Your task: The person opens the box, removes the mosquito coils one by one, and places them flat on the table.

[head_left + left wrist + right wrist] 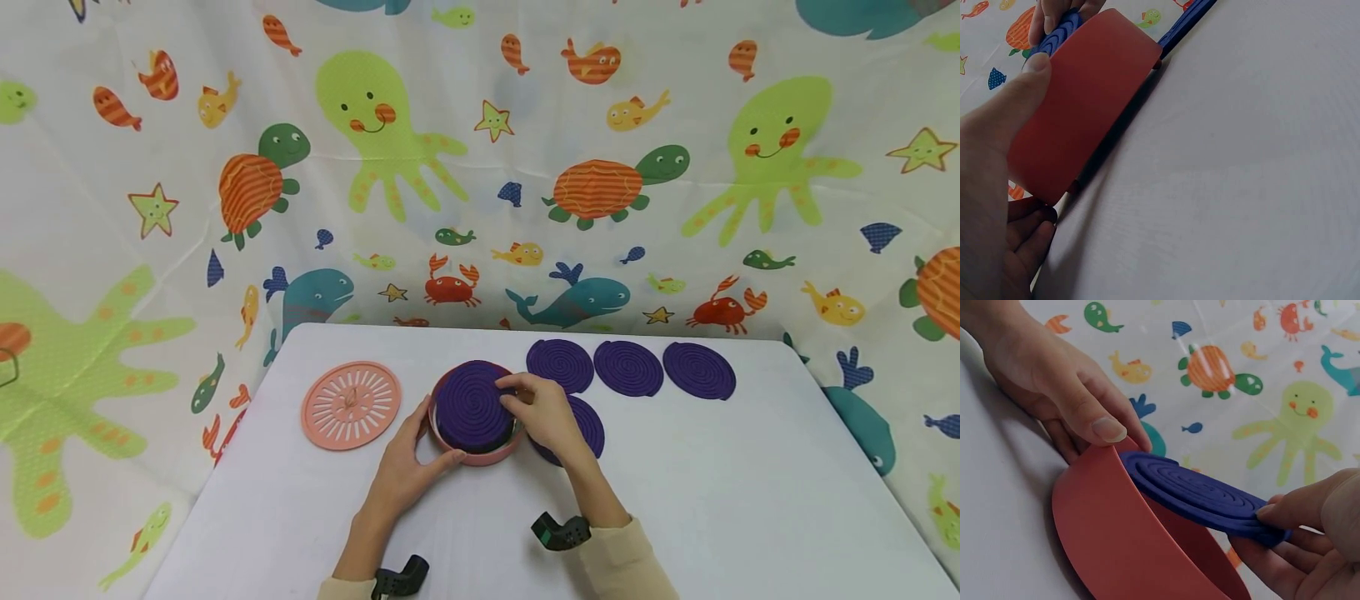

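Observation:
My left hand (408, 467) grips a round pink box (491, 457) from its left side, with the thumb on the rim and the fingers round the wall. My right hand (546, 414) pinches the edge of a purple spiral mosquito coil (474, 407) between thumb and fingers. The coil lies tilted over the box's open top. In the right wrist view its far edge is at the rim beside my left thumb, while the held edge is raised. Another mosquito coil (590, 425) lies on the table, partly hidden beneath my right hand.
A pink slotted lid (330, 421) with a small loop at its centre lies left of the box. More mosquito coils (628, 368) lie in a row at the back right. The white table (750, 500) ends at a curtain (480, 183) printed with sea animals.

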Tool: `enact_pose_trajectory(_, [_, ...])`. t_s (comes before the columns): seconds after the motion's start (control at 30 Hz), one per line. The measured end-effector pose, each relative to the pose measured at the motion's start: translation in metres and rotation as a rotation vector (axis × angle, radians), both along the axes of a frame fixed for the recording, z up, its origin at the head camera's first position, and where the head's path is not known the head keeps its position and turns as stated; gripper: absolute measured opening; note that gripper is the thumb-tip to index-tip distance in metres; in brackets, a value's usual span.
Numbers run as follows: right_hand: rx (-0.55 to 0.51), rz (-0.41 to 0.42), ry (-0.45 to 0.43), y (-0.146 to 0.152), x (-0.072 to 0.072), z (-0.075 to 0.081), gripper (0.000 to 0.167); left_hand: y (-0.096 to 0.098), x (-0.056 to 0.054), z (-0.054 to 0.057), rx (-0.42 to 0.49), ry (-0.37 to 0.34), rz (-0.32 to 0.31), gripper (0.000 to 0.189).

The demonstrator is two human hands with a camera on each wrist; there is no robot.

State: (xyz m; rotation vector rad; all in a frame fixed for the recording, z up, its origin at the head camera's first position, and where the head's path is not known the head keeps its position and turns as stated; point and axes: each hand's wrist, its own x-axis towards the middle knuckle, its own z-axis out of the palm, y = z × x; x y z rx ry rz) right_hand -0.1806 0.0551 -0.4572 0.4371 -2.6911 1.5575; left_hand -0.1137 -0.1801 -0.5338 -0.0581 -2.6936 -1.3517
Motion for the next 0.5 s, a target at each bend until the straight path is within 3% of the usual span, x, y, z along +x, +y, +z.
enact_pose_trajectory(0.5, [-0.071,-0.06,-0.043,0.01,0.0051,0.0059,0.023,0.0002,0.0004,-0.0007,0.018,0.002,-0.001,0.106])
